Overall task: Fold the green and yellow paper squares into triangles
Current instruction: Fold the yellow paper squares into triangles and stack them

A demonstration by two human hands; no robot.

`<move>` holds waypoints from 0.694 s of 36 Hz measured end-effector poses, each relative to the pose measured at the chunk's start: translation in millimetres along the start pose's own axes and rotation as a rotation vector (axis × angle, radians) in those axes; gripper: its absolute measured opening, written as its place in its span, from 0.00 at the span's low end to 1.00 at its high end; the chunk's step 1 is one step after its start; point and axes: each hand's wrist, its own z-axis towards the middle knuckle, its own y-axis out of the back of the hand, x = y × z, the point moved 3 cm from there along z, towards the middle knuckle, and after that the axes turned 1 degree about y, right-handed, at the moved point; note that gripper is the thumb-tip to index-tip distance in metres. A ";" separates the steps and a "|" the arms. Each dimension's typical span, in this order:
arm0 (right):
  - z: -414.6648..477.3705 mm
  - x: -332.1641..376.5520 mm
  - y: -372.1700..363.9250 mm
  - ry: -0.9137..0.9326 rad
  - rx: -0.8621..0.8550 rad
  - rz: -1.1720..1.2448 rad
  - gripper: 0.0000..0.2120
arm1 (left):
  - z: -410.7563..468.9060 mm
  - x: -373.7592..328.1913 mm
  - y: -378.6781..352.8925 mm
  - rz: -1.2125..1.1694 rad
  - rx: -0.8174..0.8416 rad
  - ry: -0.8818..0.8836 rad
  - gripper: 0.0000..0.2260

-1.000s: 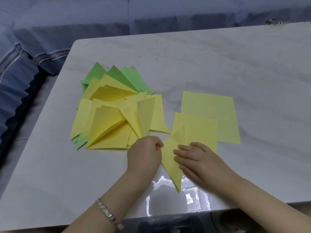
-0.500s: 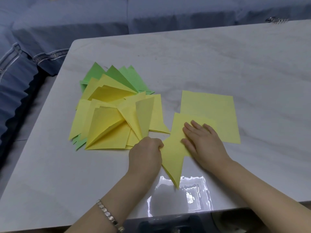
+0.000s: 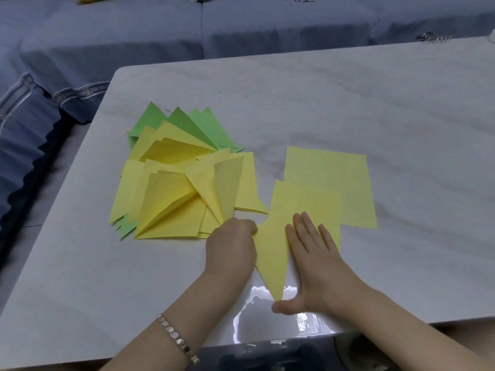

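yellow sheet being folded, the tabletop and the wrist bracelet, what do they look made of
Yellow sheet: thin matte paper, holding sharp creases and a fine point.
Tabletop: looks like polished marble or a marble-look slab, with grey veining and a glossy, mirror-like reflection near the front edge.
Bracelet: seems metal, with silvery faceted links that glint.
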 end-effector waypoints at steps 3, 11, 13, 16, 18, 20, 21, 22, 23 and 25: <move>-2.5 1.9 5.1 0.098 -0.034 0.063 0.63 | -0.1 -1.6 5.8 -0.003 -0.019 -0.040 0.16; 23.2 -49.3 59.1 -0.167 -0.418 0.340 0.28 | 28.1 5.4 77.6 0.240 -0.402 -0.171 0.12; 35.3 -56.3 65.6 -0.225 -0.314 0.286 0.33 | 36.0 11.1 87.2 0.307 -0.437 -0.191 0.14; 51.6 -62.1 68.8 -0.318 -0.108 0.140 0.42 | 35.0 13.4 88.4 0.281 -0.490 -0.213 0.17; 58.4 -63.5 70.3 -0.357 -0.047 0.101 0.43 | 28.3 7.6 83.5 0.186 -0.536 -0.287 0.16; 61.3 -63.9 72.8 -0.388 -0.011 0.136 0.41 | 18.0 0.0 72.5 0.058 -0.549 -0.389 0.14; 60.7 -64.5 74.0 -0.406 0.005 0.170 0.39 | 12.7 -4.3 66.8 -0.006 -0.528 -0.431 0.13; 59.5 -64.9 74.4 -0.420 0.021 0.209 0.35 | 7.6 -8.6 61.2 -0.067 -0.494 -0.457 0.12; 58.2 -65.3 74.5 -0.403 0.017 0.236 0.28 | 4.1 -12.4 55.8 -0.135 -0.425 -0.461 0.11; 54.5 -67.6 75.7 -0.335 -0.046 0.264 0.16 | -0.3 -16.3 45.1 -0.283 -0.255 -0.373 0.11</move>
